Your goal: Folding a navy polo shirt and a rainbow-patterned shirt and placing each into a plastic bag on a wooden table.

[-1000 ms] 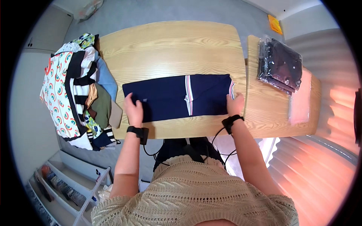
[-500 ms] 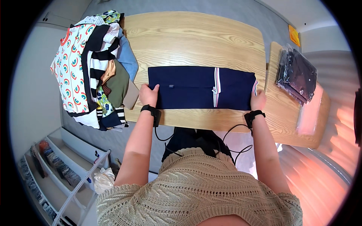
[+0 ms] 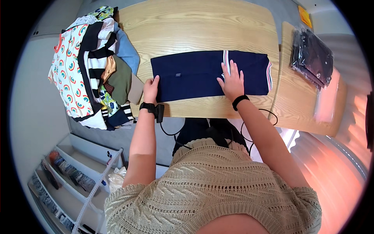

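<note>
A navy garment (image 3: 191, 84), folded into a long strip, lies across the table in front of me. White bands with coloured stripes run over it right of the middle and along its right end, and a small tag shows on its left half. My left hand (image 3: 150, 90) grips the near left edge, thumb on top and fingers curled, partly out of sight. Flat on the cloth, over the striped band, rests my right hand (image 3: 233, 84) with its fingers stretched out. Both wrists wear black bands.
A heap of clothes (image 3: 78, 70) hangs over the table's left side. On the side table at right lie dark garments in clear bags (image 3: 311, 58) and a clear sleeve (image 3: 325, 99). A white shelf rack (image 3: 103, 171) stands at lower left. A black cable (image 3: 169, 134) hangs by the left wrist.
My right hand has let go of the garment's right end and moved left onto the striped band, now lying flat. My left hand stays at the left edge.
</note>
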Demonstrator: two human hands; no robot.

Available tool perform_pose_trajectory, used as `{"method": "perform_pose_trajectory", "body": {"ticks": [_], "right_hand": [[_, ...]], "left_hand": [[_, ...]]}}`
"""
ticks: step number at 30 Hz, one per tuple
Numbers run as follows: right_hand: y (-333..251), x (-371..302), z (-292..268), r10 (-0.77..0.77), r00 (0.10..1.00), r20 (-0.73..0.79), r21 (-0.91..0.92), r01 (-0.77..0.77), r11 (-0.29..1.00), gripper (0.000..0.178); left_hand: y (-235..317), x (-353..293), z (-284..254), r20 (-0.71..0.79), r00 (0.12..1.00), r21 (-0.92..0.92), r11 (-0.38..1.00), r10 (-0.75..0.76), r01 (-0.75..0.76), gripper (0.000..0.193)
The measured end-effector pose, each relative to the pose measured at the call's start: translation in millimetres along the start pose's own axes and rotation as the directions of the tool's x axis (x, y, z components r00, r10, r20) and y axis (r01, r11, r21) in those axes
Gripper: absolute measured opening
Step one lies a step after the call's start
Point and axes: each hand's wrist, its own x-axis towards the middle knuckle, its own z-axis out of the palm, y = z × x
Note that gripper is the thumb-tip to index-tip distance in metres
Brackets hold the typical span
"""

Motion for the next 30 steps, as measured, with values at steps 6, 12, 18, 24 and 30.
{"method": "perform_pose_trajectory", "body": {"ticks": [6, 12, 18, 24, 30], "right_hand": [[3, -3, 1, -0.027, 0.999, 0.025, 0.056, 0.025, 0.998, 0.062], [-6, -6, 1, -0.001, 0.999, 0.047, 0.17, -0.007, 0.985, 0.064], [-33, -17, -2, -0.101, 0.992, 0.076, 0.196, 0.084, 0.977, 0.067], [0, 0, -26, -0.005, 0.994, 0.114, 0.737, -0.081, 0.672, 0.053], [105, -30, -16, 0.382, 0.759, 0.528, 0.789, -0.604, 0.11, 0.032]], "left_hand": [[5, -4, -1, 0.244, 0.969, -0.276, 0.96, 0.027, 0.043, 0.032], [56, -49, -21, 0.273, 0.951, -0.513, 0.858, 0.144, 0.017, 0.026], [134, -115, -14, 0.276, 0.928, -0.595, 0.803, 0.252, -0.041, 0.027], [174, -128, 65, 0.366, 0.858, -0.368, 0.903, 0.36, -0.222, 0.032], [200, -136, 182, 0.387, 0.742, -0.104, 0.826, 0.547, -0.555, 0.04]]}}
